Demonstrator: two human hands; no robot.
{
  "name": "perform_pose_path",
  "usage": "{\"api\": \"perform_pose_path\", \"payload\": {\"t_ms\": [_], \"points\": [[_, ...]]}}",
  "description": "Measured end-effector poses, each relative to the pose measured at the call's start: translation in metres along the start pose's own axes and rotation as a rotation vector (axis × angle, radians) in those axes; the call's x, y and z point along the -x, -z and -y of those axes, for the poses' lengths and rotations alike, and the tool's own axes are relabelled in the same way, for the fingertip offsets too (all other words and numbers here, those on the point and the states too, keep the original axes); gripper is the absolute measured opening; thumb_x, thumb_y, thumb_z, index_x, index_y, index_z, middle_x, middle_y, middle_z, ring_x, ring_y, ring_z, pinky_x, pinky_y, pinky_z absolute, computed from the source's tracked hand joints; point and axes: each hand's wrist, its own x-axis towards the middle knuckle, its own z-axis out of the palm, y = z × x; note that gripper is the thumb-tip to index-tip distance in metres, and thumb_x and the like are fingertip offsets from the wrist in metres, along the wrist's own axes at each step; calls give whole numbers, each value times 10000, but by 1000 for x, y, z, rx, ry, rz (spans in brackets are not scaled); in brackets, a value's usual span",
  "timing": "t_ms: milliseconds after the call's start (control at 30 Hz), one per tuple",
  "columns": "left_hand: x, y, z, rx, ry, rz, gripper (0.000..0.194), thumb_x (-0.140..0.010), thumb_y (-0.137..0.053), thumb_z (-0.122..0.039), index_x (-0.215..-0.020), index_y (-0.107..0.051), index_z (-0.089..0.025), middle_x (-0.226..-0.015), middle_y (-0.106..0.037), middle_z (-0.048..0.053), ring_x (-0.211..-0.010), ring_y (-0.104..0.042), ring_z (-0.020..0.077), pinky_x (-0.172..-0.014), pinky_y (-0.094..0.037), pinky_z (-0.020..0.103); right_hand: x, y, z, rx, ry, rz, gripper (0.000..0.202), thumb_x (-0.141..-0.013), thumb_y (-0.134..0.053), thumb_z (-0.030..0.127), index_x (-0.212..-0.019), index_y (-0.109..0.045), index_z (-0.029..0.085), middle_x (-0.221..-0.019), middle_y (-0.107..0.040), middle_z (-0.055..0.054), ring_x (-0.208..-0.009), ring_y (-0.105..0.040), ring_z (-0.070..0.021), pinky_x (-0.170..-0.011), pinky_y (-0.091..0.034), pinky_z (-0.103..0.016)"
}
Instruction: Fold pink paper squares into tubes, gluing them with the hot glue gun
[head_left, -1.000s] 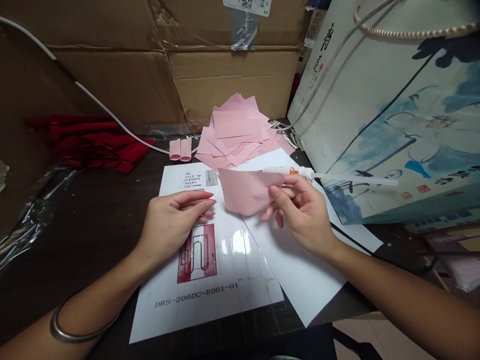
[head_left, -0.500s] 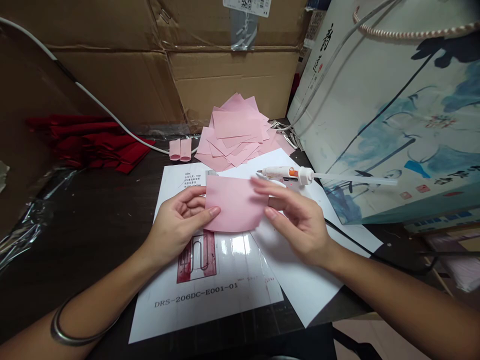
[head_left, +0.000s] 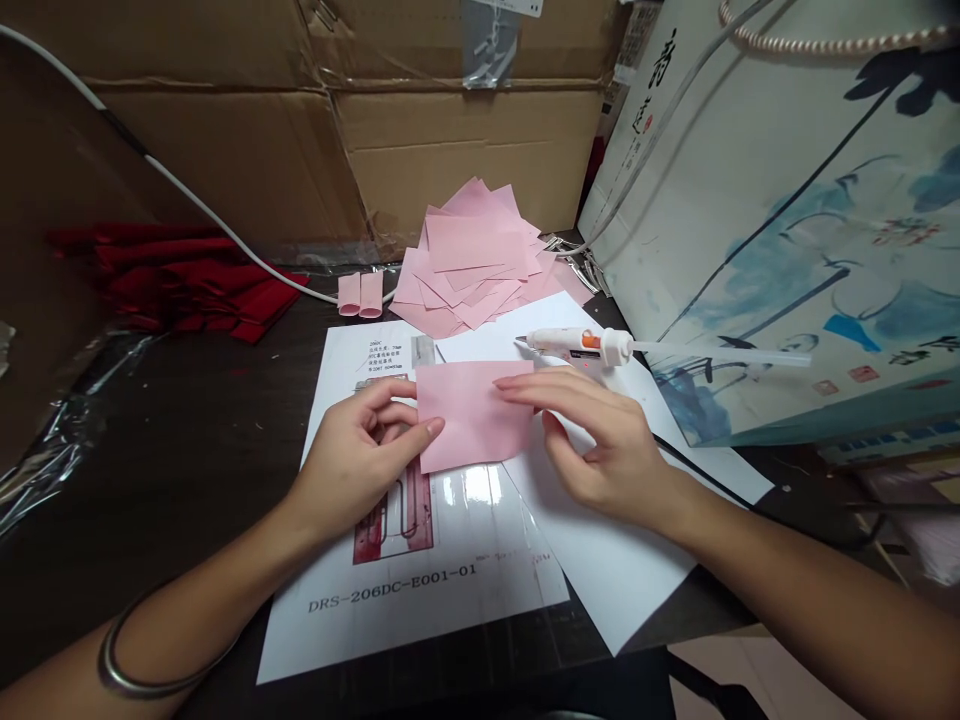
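Observation:
A pink paper sheet is held up above a printed white page. My left hand pinches its left edge, thumb in front and fingers behind. My right hand is at the sheet's right edge. Its index fingertip lies on the front face near the top, the thumb is off the sheet, and some fingers reach behind the edge, where their tips are hidden. Just past my right hand lies a white glue gun with a clear glue stick in its back end.
Behind are a pile of pink sheets, two rolled pink tubes and metal pieces. Red folded pieces lie at the left. Cardboard stands behind, a painted bag at the right. A white cable crosses the left.
My right thumb has come off the front of the pink sheet, and the right index finger now rests on its face. The sheet has moved slightly down and looks flatter.

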Motion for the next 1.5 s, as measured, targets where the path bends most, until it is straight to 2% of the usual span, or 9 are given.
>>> {"api": "perform_pose_path", "payload": {"t_ms": [200,367,567,700,833,967,1067,1200,1500], "points": [[-1,1,5,37,-48,33,259,-823,-648,-328,-1042,-620,-191,-763,-635,-4,-696,-558,142,-641,-426,232,1,2,3,-62,15,1,549,-733,-457,-34,-1170,-647,240,-1194,-665,-62,-1127,-602,-244,-962,-503,-465],[1,1,5,82,-107,152,213,-890,-563,-329,-1018,-691,-216,-924,-680,29,-848,-623,179,-738,-477,244,4,1,9,-420,-348,-34,411,-919,-482,266,-1324,-542,300,-1448,-462,-66,-980,-634,-213,-828,-549,-404],[4,-2,-1,72,-105,107,182,-877,-593,-341,-982,-704,-243,-937,-699,21,-826,-638,171,-693,-497,218,0,-13,9,-738,-746,165,256,-836,-674,311,-1041,-654,158,-899,-717,-65,-790,-662,-168,-674,-524,-289],[2,-3,1,123,-95,3,279,-897,-551,-414,-1054,-678,-221,-933,-708,43,-792,-647,176,-665,-507,232,-4,-16,8,-820,-861,68,179,-827,-682,309,-919,-631,163,-766,-709,-26,-670,-660,-141,-612,-509,-264],[5,-6,5,190,-38,54,484,-807,-693,-373,-1240,-570,-198,-900,-723,55,-843,-672,209,-729,-533,275,-4,-16,6,-817,-912,53,216,-848,-663,345,-956,-560,188,-759,-719,-24,-698,-692,-167,-643,-528,-291],[8,-8,3,135,-29,34,530,-810,-683,-334,-1298,-527,-199,-903,-722,64,-809,-672,199,-701,-532,272,0,-13,8,-493,-772,104,261,-866,-636,362,-1042,-540,195,-897,-720,-69,-686,-693,-187,-626,-546,-336],[6,-7,1,12,-49,89,528,-833,-633,-327,-1335,-513,-213,-765,-684,16,-647,-611,153,-612,-488,246,4,-8,9,64,-421,43,337,-838,-671,310,-1144,-585,195,-1108,-674,-113,-712,-674,-190,-633,-537,-357],[1,-6,6,-237,-135,141,463,-848,-593,-337,-1302,-562,-252,-609,-534,-47,-547,-488,126,-580,-415,243,8,-7,6,279,-44,302,265,-904,-575,257,-1156,-646,214,-1224,-658,-82,-897,-684,-216,-691,-533,-330],[2,-7,8,-304,-181,146,411,-847,-583,-290,-1254,-563,-240,-627,-547,-51,-556,-501,124,-600,-412,253,11,-16,5,472,-50,471,314,-954,-489,324,-1195,-638,187,-1342,-606,-52,-788,-721,-245,-558,-459,-351]]}}
